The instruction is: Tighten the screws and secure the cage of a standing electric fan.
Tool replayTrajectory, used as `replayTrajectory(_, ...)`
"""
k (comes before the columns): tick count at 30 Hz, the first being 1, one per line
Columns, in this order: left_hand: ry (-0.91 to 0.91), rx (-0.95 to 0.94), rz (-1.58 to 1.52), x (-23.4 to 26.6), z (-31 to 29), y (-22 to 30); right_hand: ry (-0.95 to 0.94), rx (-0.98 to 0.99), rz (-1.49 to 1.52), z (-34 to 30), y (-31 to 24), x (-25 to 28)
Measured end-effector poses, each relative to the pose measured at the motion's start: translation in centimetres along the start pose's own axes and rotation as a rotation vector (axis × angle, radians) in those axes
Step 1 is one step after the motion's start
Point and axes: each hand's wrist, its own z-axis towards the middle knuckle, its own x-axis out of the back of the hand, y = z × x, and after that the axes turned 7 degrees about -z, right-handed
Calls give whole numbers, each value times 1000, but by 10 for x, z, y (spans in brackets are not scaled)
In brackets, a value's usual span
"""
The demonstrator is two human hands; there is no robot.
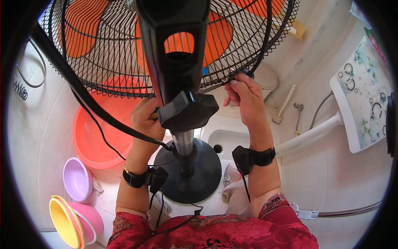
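Note:
A standing fan (pixel 185 74) with orange blades and a black wire grille (pixel 120 70) fills the upper middle, its dark neck and large knob (pixel 188 111) closest to view. My left hand (pixel 146 118) is closed just left of the neck, under the grille's lower rim. A bit of a yellow-and-black thing (pixel 154 115) shows in its grip; the rest is hidden behind the knob. To the right of the neck, my right hand (pixel 244 93) pinches the grille's lower rim with thumb and fingertips. The round black base (pixel 188 174) stands between my forearms.
A large coral basin (pixel 83 141) lies left of the fan, with a purple basin (pixel 78 179) and pink and yellow buckets (pixel 66 222) nearer. A white squat toilet (pixel 232 136) lies behind the base. At right is a patterned water heater (pixel 360 95). Black cables hang around my arms.

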Motion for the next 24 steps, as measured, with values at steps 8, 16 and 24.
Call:
replayTrajectory(8,11,246,-431,3,4,30,38,-27,85,0,-1,-5)
replayTrajectory(16,10,433,-650,3,12,56,78,-59,91,1,-4,-9)
replayTrajectory(24,-140,648,-755,6,11,54,129,-77,73,0,-8,-13)
